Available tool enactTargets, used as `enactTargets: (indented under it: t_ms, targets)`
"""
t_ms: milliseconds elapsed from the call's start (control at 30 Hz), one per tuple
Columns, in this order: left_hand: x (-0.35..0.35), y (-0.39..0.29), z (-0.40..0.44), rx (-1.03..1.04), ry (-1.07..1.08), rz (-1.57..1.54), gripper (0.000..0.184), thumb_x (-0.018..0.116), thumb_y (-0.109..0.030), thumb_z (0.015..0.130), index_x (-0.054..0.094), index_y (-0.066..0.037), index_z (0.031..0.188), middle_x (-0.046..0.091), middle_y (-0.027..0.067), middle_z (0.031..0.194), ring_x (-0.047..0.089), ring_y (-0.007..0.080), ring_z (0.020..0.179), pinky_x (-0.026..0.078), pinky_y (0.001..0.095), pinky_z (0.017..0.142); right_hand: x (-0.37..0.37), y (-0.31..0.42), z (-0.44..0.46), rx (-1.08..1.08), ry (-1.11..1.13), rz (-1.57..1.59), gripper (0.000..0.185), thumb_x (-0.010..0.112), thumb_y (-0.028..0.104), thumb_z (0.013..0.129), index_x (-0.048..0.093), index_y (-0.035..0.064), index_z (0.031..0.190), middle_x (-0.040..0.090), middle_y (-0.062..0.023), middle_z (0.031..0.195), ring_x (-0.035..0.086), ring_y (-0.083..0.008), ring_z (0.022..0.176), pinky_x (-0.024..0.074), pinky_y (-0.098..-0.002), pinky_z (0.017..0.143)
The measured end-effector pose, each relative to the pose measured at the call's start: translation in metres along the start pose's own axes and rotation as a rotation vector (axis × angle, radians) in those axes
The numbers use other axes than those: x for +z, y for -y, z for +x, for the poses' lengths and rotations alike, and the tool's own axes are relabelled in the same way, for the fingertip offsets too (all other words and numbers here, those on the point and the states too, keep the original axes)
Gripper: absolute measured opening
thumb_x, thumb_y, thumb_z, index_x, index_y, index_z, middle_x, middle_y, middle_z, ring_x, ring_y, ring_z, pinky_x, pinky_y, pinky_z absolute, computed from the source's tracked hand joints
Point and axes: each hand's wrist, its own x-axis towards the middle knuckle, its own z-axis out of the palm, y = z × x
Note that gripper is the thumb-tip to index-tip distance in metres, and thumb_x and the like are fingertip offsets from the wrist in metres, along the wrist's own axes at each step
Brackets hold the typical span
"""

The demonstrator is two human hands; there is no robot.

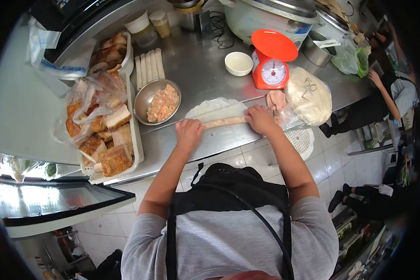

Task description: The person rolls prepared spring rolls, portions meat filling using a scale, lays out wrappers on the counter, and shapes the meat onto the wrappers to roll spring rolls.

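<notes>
A long thin filled roll (226,122) lies across the front of the steel counter, along the near edge of a thin pale wrapper sheet (217,109). My left hand (188,134) grips its left end with the fingers curled over. At the right end my right hand (261,119) is closed on it in the same way. To the left of the wrapper stands a metal bowl (141,103) with pinkish minced filling (164,103). Several finished rolls (149,67) lie side by side behind that bowl. A crumpled pink cloth (276,100) is just beyond my right hand.
A white tray (139,151) of roasted meat pieces (115,159) stands at left. Toward the right are a red scale (271,70), a white bowl (238,64) and a bag marked "50" (308,98). A rice cooker (266,23) is behind. Another person (382,102) stands at right.
</notes>
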Motion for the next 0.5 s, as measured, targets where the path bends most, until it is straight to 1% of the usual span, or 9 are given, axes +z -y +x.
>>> enactTargets:
  t_ms: [67, 167, 233, 333, 367, 467, 500]
  targets:
    - [-0.004, -0.003, 0.007, 0.051, -0.016, 0.067, 0.011, 0.067, -0.018, 0.067, 0.064, -0.012, 0.076, 0.056, 0.0, 0.081, 0.05, 0.0203, 0.09, 0.033, 0.0378, 0.075, 0.007, 0.007, 0.002, -0.14, -0.181, -0.112, 0.025, 0.064, 0.018, 0.072, 0.058, 0.0114, 0.095, 0.054, -0.0073, 0.091, 0.05, -0.0283, 0.09, 0.0391, -0.0387, 0.08]
    - [-0.004, -0.003, 0.01, 0.062, -0.053, 0.121, 0.011, 0.067, -0.017, 0.067, 0.064, -0.013, 0.077, 0.056, 0.0011, 0.083, 0.05, 0.0203, 0.09, 0.034, 0.0378, 0.075, 0.009, 0.027, 0.001, -0.304, -0.143, 0.038, 0.025, 0.065, 0.017, 0.07, 0.059, 0.0112, 0.093, 0.054, -0.0078, 0.091, 0.05, -0.0278, 0.09, 0.0402, -0.0382, 0.079]
    - [0.003, -0.007, 0.012, 0.064, -0.063, 0.175, 0.014, 0.067, -0.018, 0.067, 0.064, -0.012, 0.08, 0.055, 0.0022, 0.083, 0.05, 0.0208, 0.091, 0.035, 0.0378, 0.076, 0.023, 0.02, 0.003, -0.28, -0.138, 0.086, 0.026, 0.067, 0.017, 0.068, 0.059, 0.011, 0.092, 0.054, -0.0077, 0.091, 0.05, -0.0275, 0.09, 0.0408, -0.038, 0.078]
    - [0.018, -0.021, 0.016, 0.098, -0.004, -0.038, 0.021, 0.068, -0.016, 0.066, 0.064, -0.01, 0.085, 0.055, 0.0048, 0.086, 0.051, 0.0232, 0.088, 0.039, 0.0379, 0.077, 0.03, 0.012, 0.007, -0.245, -0.092, 0.136, 0.028, 0.068, 0.018, 0.067, 0.06, 0.0109, 0.093, 0.054, -0.0076, 0.093, 0.05, -0.0272, 0.092, 0.0412, -0.0377, 0.078]
    - [0.019, -0.023, 0.016, 0.096, 0.0, -0.06, 0.022, 0.068, -0.016, 0.066, 0.064, -0.01, 0.086, 0.055, 0.0052, 0.086, 0.051, 0.0239, 0.087, 0.04, 0.0373, 0.077, 0.031, 0.01, 0.008, -0.231, -0.07, 0.148, 0.029, 0.069, 0.019, 0.066, 0.06, 0.011, 0.093, 0.054, -0.0075, 0.094, 0.049, -0.027, 0.092, 0.0413, -0.0377, 0.078]
    - [0.022, -0.024, 0.018, 0.105, 0.0, -0.106, 0.025, 0.068, -0.015, 0.065, 0.063, -0.008, 0.089, 0.056, 0.0064, 0.086, 0.052, 0.0254, 0.084, 0.043, 0.036, 0.076, 0.011, 0.03, 0.012, -0.161, -0.036, 0.1, 0.031, 0.069, 0.02, 0.066, 0.061, 0.0114, 0.094, 0.054, -0.0072, 0.095, 0.05, -0.0264, 0.094, 0.0411, -0.0373, 0.079]
    - [0.022, -0.023, 0.018, 0.116, -0.003, -0.103, 0.025, 0.069, -0.014, 0.065, 0.063, -0.007, 0.088, 0.056, 0.0067, 0.086, 0.053, 0.0256, 0.083, 0.043, 0.0359, 0.075, 0.013, 0.038, 0.016, -0.209, -0.05, 0.094, 0.031, 0.069, 0.021, 0.066, 0.061, 0.0116, 0.094, 0.054, -0.0071, 0.095, 0.05, -0.0261, 0.094, 0.041, -0.0375, 0.08]
